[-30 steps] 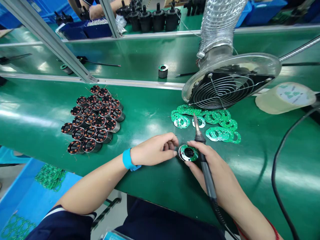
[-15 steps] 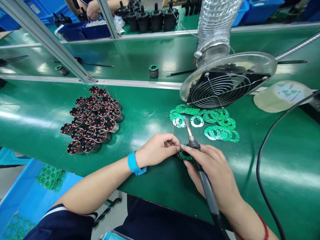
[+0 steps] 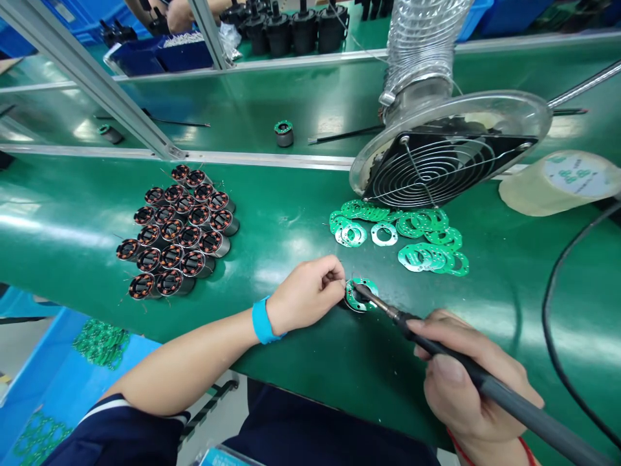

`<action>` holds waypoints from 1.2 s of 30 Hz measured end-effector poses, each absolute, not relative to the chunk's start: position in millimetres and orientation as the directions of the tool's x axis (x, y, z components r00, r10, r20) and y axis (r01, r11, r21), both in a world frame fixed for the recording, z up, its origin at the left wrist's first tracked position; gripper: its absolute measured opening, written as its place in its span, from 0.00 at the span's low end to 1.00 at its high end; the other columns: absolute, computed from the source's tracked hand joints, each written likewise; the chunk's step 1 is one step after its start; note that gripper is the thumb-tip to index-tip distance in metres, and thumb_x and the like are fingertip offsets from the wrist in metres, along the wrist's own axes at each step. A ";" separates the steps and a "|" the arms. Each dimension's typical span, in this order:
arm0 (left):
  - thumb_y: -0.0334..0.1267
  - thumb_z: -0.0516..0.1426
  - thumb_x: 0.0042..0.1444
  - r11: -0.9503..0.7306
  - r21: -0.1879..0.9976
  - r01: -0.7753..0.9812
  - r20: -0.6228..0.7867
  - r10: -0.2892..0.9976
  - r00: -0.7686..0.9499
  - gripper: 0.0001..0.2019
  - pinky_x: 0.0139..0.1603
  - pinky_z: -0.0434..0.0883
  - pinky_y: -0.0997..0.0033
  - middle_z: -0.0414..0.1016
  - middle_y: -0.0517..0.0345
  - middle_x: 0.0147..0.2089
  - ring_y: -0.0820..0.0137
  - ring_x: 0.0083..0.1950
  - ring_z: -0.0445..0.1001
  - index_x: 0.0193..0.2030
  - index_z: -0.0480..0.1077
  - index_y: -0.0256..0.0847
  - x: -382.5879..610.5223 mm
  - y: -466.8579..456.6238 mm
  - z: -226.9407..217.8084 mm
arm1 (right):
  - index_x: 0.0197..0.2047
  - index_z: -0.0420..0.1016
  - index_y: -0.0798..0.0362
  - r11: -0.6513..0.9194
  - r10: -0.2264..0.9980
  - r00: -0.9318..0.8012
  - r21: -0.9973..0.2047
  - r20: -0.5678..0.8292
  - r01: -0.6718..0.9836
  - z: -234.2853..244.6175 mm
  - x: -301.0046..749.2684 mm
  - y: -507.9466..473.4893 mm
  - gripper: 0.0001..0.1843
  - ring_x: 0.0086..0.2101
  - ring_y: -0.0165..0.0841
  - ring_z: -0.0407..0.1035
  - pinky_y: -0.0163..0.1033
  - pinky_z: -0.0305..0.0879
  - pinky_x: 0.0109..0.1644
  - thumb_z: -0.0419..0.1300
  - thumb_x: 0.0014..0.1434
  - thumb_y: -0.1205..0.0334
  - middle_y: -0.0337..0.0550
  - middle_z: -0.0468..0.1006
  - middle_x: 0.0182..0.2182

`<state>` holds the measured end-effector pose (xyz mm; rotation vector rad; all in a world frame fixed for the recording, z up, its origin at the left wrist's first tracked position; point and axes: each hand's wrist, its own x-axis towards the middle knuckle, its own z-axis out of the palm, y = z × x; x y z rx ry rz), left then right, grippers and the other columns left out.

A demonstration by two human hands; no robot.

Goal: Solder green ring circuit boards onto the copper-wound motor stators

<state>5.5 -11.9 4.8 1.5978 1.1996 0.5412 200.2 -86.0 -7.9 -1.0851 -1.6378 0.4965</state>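
My right hand (image 3: 458, 404) grips a soldering iron (image 3: 519, 404) by its dark handle. Its metal tip reaches a green ring-shaped circuit board (image 3: 365, 303) that sits on a motor stator on the bench. At the left edge of that board, the fingers of my left hand (image 3: 308, 291) are pinched together; whatever lies between them is too small to make out. The board covers most of the stator beneath it. Just beyond my hands lie loose green ring boards (image 3: 420, 257), some of them overlapping.
Many copper-wound stators (image 3: 172, 230) stand grouped at left. Over the ring boards hangs a fume extractor fan (image 3: 451, 168). A tape roll (image 3: 557, 184) lies at right, near the iron's cable (image 3: 548, 310). A blue bin (image 3: 53, 369) is lower left; another person's hand (image 3: 179, 14) shows at the back.
My right hand has moved away from the board to the right, turning the soldering iron so its tip now points at the board. My left hand stays pinched at the board's edge.
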 end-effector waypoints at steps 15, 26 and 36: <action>0.26 0.50 0.52 -0.075 0.865 0.496 -0.154 0.901 0.405 0.07 0.28 0.56 0.75 0.61 0.67 0.23 0.76 0.26 0.59 0.27 0.58 0.41 7.0 -15.0 5.2 | 0.62 0.63 0.46 0.481 0.872 -0.243 -0.651 0.425 0.587 -9.4 191.4 -69.0 0.23 0.44 0.39 0.76 0.46 0.73 0.45 0.54 0.64 0.68 0.46 0.81 0.45; 0.31 0.54 0.57 0.083 0.922 0.378 -0.275 0.828 0.488 0.02 0.31 0.62 0.75 0.65 0.66 0.28 0.75 0.30 0.64 0.33 0.64 0.40 2.4 -13.2 8.6 | 0.61 0.61 0.50 0.534 0.834 -0.356 -0.457 0.421 0.712 -17.6 188.6 -59.2 0.21 0.38 0.40 0.71 0.44 0.72 0.38 0.55 0.65 0.59 0.48 0.76 0.38; 0.30 0.54 0.55 0.137 0.955 0.264 -0.253 0.843 0.476 0.03 0.30 0.60 0.76 0.62 0.66 0.26 0.77 0.28 0.61 0.30 0.65 0.38 7.0 -14.3 6.9 | 0.57 0.64 0.51 0.632 0.742 -0.403 -0.358 0.536 0.687 -8.5 186.4 -64.7 0.20 0.46 0.42 0.71 0.49 0.66 0.49 0.58 0.61 0.70 0.48 0.81 0.43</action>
